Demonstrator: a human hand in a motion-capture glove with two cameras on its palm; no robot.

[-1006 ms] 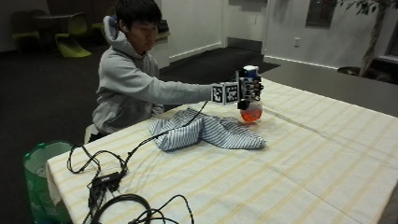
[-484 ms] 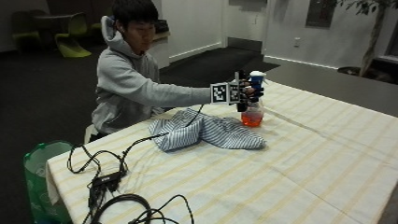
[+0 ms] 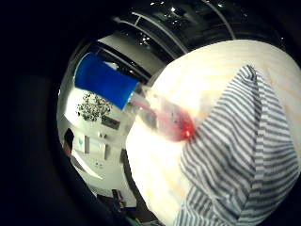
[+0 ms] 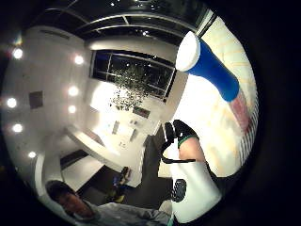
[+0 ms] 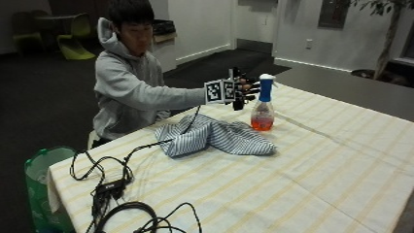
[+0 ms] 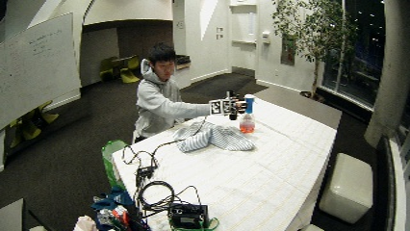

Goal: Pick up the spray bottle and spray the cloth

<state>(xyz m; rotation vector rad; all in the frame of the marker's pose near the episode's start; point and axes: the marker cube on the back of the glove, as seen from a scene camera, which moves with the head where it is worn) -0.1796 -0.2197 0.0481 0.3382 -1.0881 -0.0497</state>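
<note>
Spray bottle (image 5: 262,110) upright on bench (image 5: 323,165), just beside right hand (image 5: 242,90), fingers spread, gripping nothing, striped cloth (image 5: 210,137) nearby

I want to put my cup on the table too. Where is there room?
The big bare stretch of the table beyond the spray bottle and striped cloth, toward its far end, is free. It is crowded at the near corner, where black cables lie, and between cloth and bottle, where the gloved right hand is.
</note>
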